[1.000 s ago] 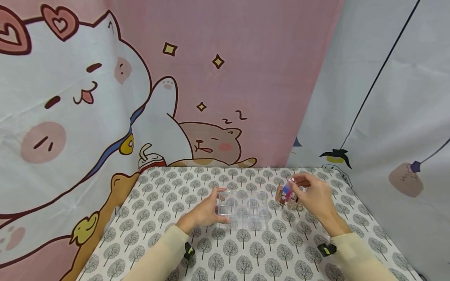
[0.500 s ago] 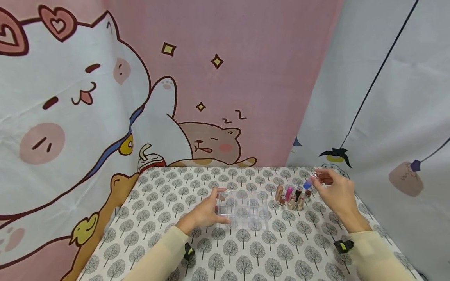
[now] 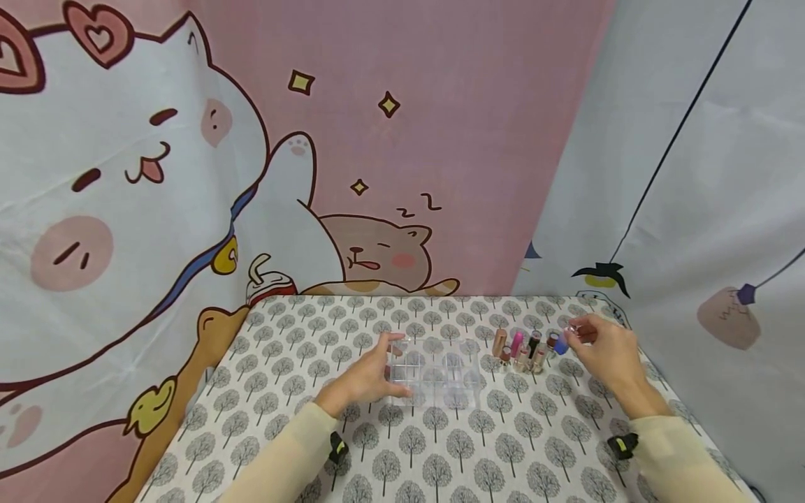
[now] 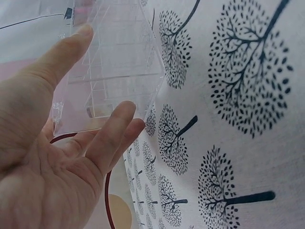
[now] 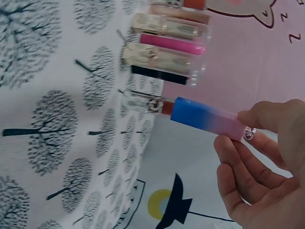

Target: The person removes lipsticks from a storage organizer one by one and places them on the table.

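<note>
My left hand (image 3: 365,377) spans the left end of a clear plastic organizer (image 3: 434,399) divided into compartments, thumb on one side and fingers on the other. In the left wrist view, the thumb and fingertips lie along the organizer's clear walls (image 4: 76,125). At the right, my right hand (image 3: 610,353) pinches a lipstick tube (image 5: 205,119) that fades from blue to pink, by its pink end with a small sparkly knob. Its blue end points down, right beside a brown-topped lipstick (image 3: 553,340) at the edge of a group of upright lipsticks.
Several lipsticks stand close together right of the organizer, among them a bright pink one (image 3: 516,343), a black one (image 3: 534,342) and a rose-gold one (image 3: 499,342). A tree-print cloth (image 3: 352,461) covers the table. Cartoon-printed curtains (image 3: 478,140) hang behind and beside it.
My right hand has carried the blue-pink lipstick tube from over the group to its right side, then lowered it. The left hand and the organizer have stayed in place.
</note>
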`<state>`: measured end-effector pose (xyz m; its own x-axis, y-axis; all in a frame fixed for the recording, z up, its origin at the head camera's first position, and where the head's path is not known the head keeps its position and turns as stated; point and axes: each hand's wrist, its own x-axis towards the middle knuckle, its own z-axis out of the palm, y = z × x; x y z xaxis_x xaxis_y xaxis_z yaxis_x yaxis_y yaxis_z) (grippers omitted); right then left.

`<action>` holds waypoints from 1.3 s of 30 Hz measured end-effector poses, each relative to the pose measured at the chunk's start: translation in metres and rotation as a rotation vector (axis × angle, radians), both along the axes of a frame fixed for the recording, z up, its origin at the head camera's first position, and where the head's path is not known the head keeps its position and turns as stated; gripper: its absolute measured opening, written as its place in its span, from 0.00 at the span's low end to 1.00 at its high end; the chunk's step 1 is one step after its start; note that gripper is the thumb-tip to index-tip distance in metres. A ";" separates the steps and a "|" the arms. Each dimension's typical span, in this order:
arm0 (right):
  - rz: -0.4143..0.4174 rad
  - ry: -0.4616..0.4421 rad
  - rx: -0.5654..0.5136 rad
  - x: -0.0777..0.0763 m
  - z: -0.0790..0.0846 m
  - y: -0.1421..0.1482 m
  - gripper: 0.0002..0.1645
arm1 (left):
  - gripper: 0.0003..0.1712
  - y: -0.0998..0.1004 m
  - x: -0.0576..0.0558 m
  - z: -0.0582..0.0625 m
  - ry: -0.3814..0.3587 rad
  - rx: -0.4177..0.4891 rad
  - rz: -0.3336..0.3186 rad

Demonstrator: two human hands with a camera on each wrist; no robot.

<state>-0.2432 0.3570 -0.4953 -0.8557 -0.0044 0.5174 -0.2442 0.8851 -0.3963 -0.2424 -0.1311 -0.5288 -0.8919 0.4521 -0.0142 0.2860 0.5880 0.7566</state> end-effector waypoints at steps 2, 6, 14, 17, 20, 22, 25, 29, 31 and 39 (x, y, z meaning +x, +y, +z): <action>-0.004 -0.033 0.011 -0.001 -0.006 0.001 0.14 | 0.68 0.000 0.000 0.000 -0.005 0.003 -0.001; -0.009 -0.117 0.000 -0.002 -0.016 0.004 0.13 | 0.67 0.002 0.001 0.001 -0.012 0.007 0.002; 0.009 -0.258 -0.022 -0.002 -0.029 0.005 0.13 | 0.67 0.003 -0.001 -0.002 -0.018 0.003 0.002; 0.012 -0.278 -0.028 0.000 -0.032 0.004 0.14 | 0.68 0.003 -0.002 -0.004 -0.020 0.005 0.000; 0.014 -0.278 -0.028 0.000 -0.034 0.003 0.14 | 0.69 0.003 -0.002 -0.003 -0.020 0.002 -0.002; 0.010 -0.275 -0.026 0.000 -0.034 0.003 0.14 | 0.69 0.004 -0.001 -0.002 -0.019 0.010 -0.004; 0.011 -0.277 -0.026 0.000 -0.035 0.004 0.14 | 0.68 0.005 0.000 0.000 -0.019 0.020 -0.005; 0.020 -0.289 -0.023 0.001 -0.036 0.004 0.17 | 0.68 0.006 0.001 0.001 -0.016 0.023 -0.005; 0.023 -0.293 -0.016 0.003 -0.036 0.004 0.18 | 0.68 0.005 0.001 0.000 -0.011 0.021 -0.004; -0.050 -0.226 0.051 0.009 -0.030 -0.001 0.21 | 0.71 0.002 0.004 -0.005 0.002 -0.004 0.036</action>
<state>-0.2340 0.3563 -0.5251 -0.9497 0.0194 0.3126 -0.1099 0.9140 -0.3905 -0.2381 -0.1294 -0.5334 -0.9075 0.4199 -0.0140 0.2665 0.6009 0.7536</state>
